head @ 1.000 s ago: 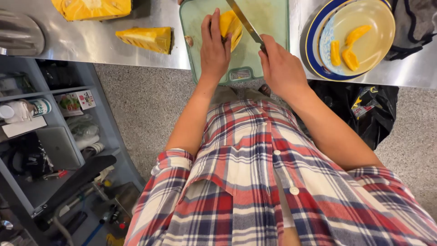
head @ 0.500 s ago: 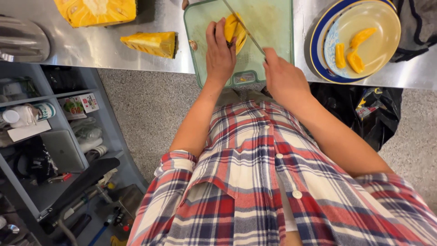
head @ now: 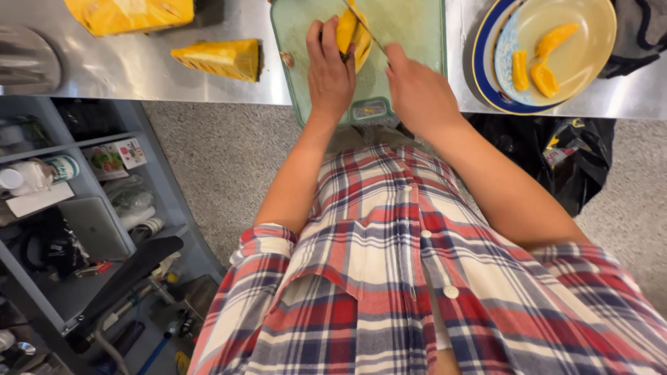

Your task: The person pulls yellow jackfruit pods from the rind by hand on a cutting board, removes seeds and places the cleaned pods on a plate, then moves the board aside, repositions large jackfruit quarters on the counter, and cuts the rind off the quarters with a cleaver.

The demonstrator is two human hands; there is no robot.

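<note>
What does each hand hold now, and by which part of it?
The left hand presses the orange squash piece from its near side. The right hand grips the knife by its handle, which is hidden.

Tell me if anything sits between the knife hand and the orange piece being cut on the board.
Nothing visible does. The right hand holds the knife with its blade already on the orange piece, which the left hand steadies on the green cutting board.
</note>
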